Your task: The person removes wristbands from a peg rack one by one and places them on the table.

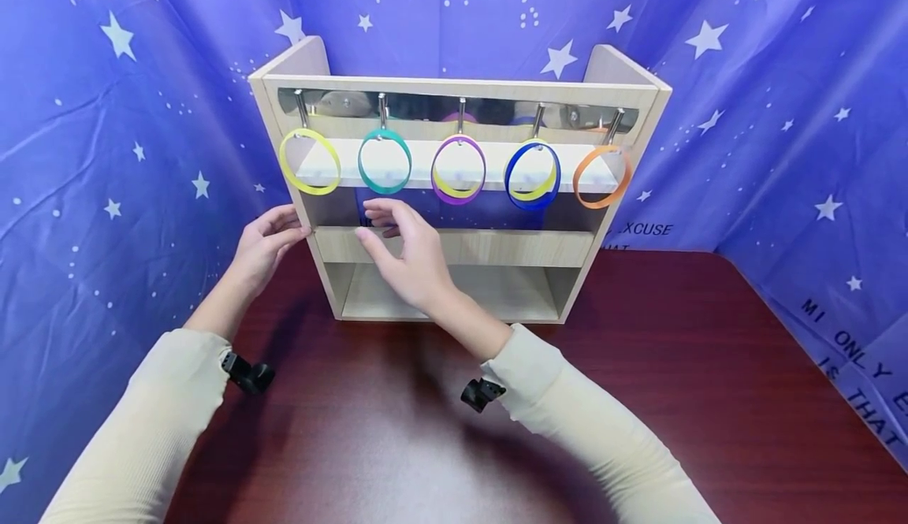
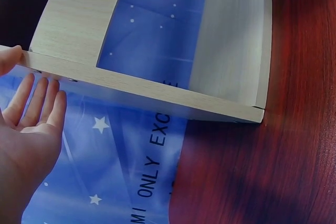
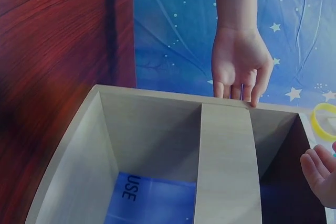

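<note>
A light wooden rack [image 1: 496,247] stands upright on the table. My left hand [image 1: 261,248] is at its left side panel: in the left wrist view the straight fingers [image 2: 39,100] lie along the outer face and the thumb is at the front edge. My right hand [image 1: 414,260] is held in front of the middle board, fingers slightly bent and apart, nothing in them. Above it, rings hang from metal hooks: yellow [image 1: 315,191], teal [image 1: 385,191], purple [image 1: 459,201], blue [image 1: 528,206] and orange [image 1: 599,205]. Yellow also shows inside the purple and blue rings.
A shiny metal strip [image 1: 426,108] along the rack's upper front carries the hooks. Below the middle board is an open compartment [image 1: 496,291]. The dark red table [image 1: 674,366] extends in front and to the right. A blue star-patterned curtain [image 1: 440,20] surrounds it.
</note>
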The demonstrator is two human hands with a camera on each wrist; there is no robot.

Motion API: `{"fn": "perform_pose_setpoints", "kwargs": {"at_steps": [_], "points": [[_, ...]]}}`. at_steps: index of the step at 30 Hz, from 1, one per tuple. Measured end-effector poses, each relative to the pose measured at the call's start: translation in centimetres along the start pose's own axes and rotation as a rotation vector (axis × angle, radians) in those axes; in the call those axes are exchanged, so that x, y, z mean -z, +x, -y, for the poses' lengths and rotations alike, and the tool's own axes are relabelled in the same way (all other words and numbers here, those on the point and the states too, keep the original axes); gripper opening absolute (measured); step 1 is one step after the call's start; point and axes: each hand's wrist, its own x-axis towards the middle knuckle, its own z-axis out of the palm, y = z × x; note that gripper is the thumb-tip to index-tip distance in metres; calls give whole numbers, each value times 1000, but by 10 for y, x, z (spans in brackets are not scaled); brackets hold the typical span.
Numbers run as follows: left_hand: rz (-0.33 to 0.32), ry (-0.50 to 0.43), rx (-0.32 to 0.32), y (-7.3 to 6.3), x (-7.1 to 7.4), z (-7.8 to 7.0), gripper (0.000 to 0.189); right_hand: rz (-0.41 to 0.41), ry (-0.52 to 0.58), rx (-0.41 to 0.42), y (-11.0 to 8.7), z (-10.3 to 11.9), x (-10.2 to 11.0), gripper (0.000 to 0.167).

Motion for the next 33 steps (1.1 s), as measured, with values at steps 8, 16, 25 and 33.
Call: {"fn": "perform_pose_setpoints", "kwargs": {"at_steps": [8,16,25,33], "points": [[-8,14,-4,1,-1,1,32,-22,70,3,5,8,-11,35],[-17,23,-20,1,-2,2,32,-42,172,-70,13,9,-19,39],[-7,12,-20,1,-2,0,33,-40,335,-189,23,14,-26,45],[-7,12,-16,1,-2,0,33,-43,373,-246,29,19,-32,49]]}}
